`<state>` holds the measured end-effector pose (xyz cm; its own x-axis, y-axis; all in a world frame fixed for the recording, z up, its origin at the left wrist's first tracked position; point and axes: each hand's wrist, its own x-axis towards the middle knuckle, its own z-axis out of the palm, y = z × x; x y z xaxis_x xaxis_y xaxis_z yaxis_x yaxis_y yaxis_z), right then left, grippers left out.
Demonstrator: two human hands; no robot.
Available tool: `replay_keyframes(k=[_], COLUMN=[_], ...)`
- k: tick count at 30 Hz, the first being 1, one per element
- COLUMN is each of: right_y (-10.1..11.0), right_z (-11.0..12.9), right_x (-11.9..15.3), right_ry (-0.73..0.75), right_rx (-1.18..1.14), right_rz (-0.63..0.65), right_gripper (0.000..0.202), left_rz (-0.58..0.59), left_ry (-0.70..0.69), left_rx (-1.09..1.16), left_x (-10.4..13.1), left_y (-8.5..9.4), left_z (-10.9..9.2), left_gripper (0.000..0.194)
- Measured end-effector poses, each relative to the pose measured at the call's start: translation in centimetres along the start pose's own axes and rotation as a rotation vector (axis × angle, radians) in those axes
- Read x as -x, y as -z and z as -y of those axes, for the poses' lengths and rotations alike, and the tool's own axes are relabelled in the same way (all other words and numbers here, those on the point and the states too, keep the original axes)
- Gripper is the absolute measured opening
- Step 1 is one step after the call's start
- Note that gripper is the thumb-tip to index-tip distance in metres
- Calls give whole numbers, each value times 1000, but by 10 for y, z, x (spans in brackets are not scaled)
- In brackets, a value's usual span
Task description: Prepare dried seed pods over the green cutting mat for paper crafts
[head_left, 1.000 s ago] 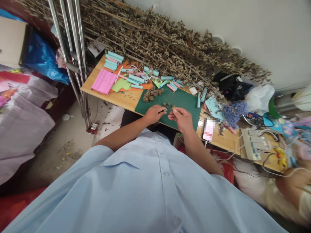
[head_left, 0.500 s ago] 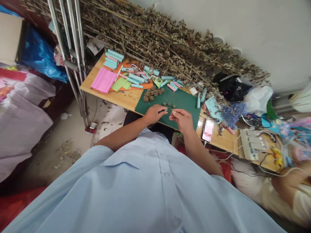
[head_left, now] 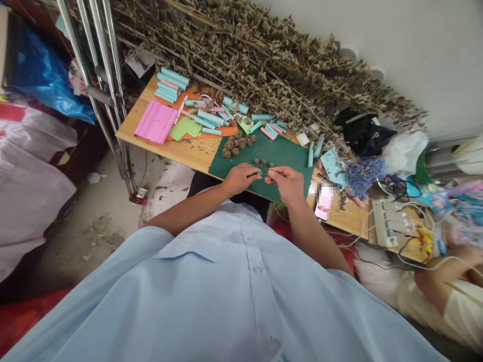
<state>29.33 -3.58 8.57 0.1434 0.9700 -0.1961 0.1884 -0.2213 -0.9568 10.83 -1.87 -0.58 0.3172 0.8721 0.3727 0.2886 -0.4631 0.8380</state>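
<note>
My left hand [head_left: 241, 179] is closed over the near edge of a green mat [head_left: 292, 156], thumb and fingers pinched on something small that I cannot make out. Just across from it, my right hand [head_left: 290, 185] is pinched too, its fingertips almost meeting the left ones; whatever they grip is too small to name. Beyond the hands lie several small brown lumps [head_left: 257, 161]. A heap of larger brown, knobbly balls [head_left: 236, 144] sits on the mat's far left part.
Rolled blue and pink papers [head_left: 211, 118] and a pink sheet [head_left: 156, 122] cover the wooden table's left. Dried plant stalks [head_left: 241, 55] lie behind. To the right are a phone [head_left: 323, 203], blue yarn [head_left: 364, 176] and a power strip [head_left: 388, 221]. Metal crutches [head_left: 101, 70] stand left; another person's arm [head_left: 441, 281] shows right.
The view has shifted slightly. Both hands stay pinched close together over the mat, and my right hand has turned a little. The brown balls have not visibly moved.
</note>
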Motion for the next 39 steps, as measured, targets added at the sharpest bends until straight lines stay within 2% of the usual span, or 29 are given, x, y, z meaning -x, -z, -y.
replay_keyframes(k=[8,13,16,19,23,34,39], right_y=[2,3,6,9,10,9,5], right_z=[-4,-11,-11,-6,2,0,7], right_x=[2,1,5,11,16,13,17], right_ry=[-72,-39,71,297,512,593,617], right_rx=[-40,25,230,478,597,746,857], right_rz=[-33,-32,5,62,151,245,273], right_gripper=[36,29,21,15,16,25,28], left_rz=[-14,-22,-24,-19,-7,-1,-15], left_ry=[21,19,18,22,12,0,17], left_rx=[15,27,28,24,28,30,29], left_x=[1,1,1,1,2,2,3], left_y=[-2,-3,-3,-2,-1,-2,-3], left_z=[1,0,0,0,0,1,1], left_gripper=[24,24,24,25,24,24,24])
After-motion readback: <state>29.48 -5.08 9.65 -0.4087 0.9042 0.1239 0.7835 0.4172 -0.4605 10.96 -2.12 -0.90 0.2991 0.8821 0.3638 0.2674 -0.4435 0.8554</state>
